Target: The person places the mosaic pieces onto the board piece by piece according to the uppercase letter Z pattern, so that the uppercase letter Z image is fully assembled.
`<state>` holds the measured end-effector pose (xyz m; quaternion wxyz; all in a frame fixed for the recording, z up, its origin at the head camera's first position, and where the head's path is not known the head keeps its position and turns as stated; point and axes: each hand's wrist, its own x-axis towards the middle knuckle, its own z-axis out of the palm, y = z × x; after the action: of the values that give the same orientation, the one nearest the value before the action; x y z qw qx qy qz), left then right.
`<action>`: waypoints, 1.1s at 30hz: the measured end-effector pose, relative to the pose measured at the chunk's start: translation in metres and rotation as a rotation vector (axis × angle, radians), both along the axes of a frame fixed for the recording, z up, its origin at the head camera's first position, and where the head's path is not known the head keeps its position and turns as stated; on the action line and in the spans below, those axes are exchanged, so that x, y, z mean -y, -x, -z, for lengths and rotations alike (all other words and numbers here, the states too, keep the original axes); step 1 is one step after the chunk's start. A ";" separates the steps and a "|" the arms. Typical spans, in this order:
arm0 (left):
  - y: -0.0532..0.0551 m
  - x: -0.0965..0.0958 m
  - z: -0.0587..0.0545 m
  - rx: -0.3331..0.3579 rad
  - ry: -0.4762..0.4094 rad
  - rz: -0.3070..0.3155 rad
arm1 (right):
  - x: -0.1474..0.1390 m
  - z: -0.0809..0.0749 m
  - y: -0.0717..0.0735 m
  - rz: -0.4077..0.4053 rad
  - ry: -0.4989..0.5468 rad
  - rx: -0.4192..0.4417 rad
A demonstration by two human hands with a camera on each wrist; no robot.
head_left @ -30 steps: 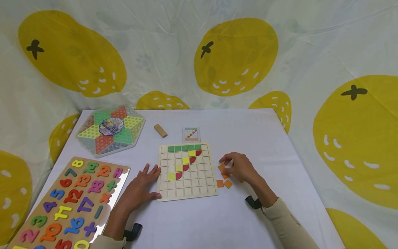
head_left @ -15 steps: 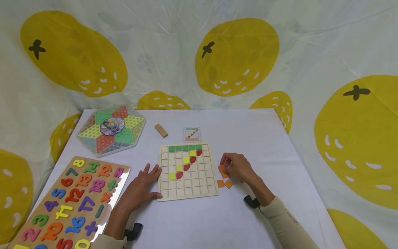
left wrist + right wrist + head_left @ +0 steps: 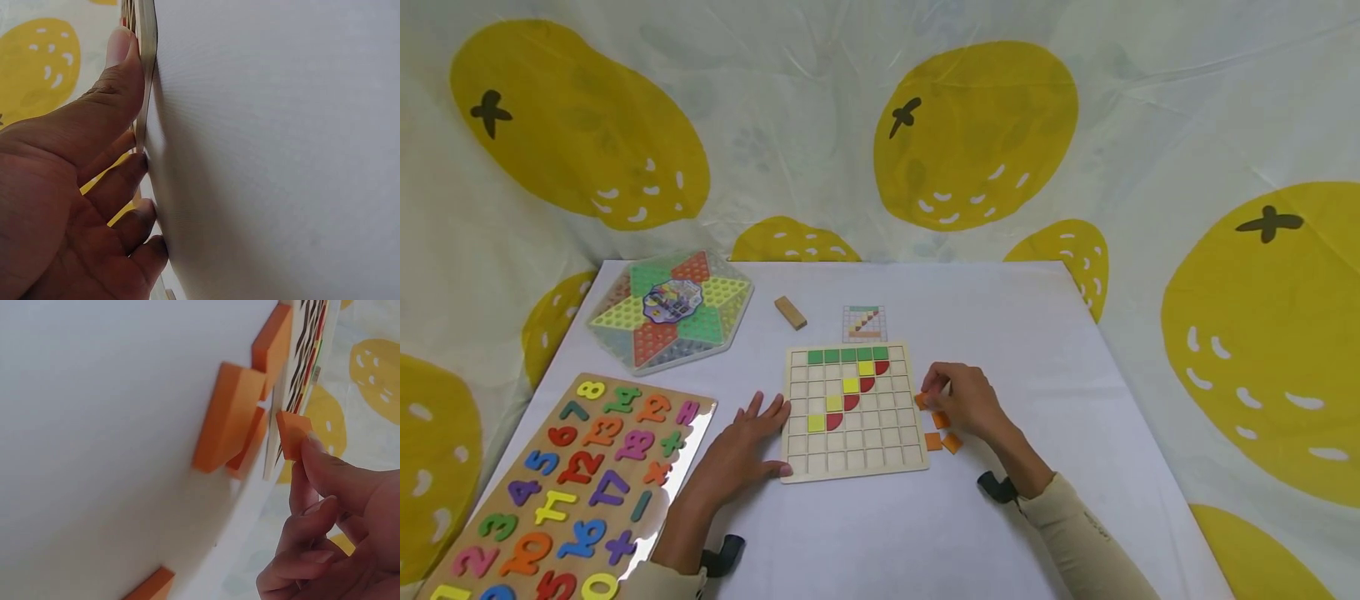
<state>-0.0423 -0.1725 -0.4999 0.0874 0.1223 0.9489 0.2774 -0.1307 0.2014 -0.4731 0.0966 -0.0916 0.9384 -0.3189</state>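
Observation:
A wooden grid board (image 3: 880, 433) lies mid-table, bearing a row of green squares (image 3: 847, 356) and a diagonal of yellow squares (image 3: 851, 386) beside red quarter-circle pieces (image 3: 867, 384). Between thumb and fingertips, my right hand (image 3: 967, 400) pinches an orange square tile (image 3: 292, 432), raised at the board's right edge. Several loose orange tiles (image 3: 933, 442) lie on the cloth below that hand; the right wrist view shows a further orange tile (image 3: 153, 584) apart from them. Fingers spread, my left hand (image 3: 733, 454) rests against the board's left edge, its thumb at the near corner.
A small printed pattern card (image 3: 864, 323) lies just behind the board, with a wooden block (image 3: 791, 312) to its left. A hexagonal star-patterned game board (image 3: 670, 312) sits at the back left. A number puzzle board (image 3: 572, 492) fills the near left.
My right hand has shifted left toward the board, lifting an orange tile away from the loose ones to the board's right edge. The left hand stays in place.

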 end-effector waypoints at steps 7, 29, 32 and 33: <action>0.000 0.000 -0.001 0.003 -0.016 -0.002 | 0.013 -0.002 -0.005 0.018 0.050 0.013; -0.001 -0.001 0.000 -0.003 -0.006 -0.008 | 0.073 0.000 -0.013 -0.104 0.077 0.012; -0.001 -0.001 -0.001 0.003 -0.004 -0.013 | 0.083 -0.001 -0.014 -0.127 0.067 0.007; -0.001 -0.001 -0.001 0.006 -0.004 -0.013 | 0.086 -0.001 -0.014 -0.135 0.062 0.006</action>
<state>-0.0408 -0.1710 -0.4989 0.0880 0.1152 0.9489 0.2803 -0.1163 0.1158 -0.4722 0.1179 -0.1567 0.9195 -0.3408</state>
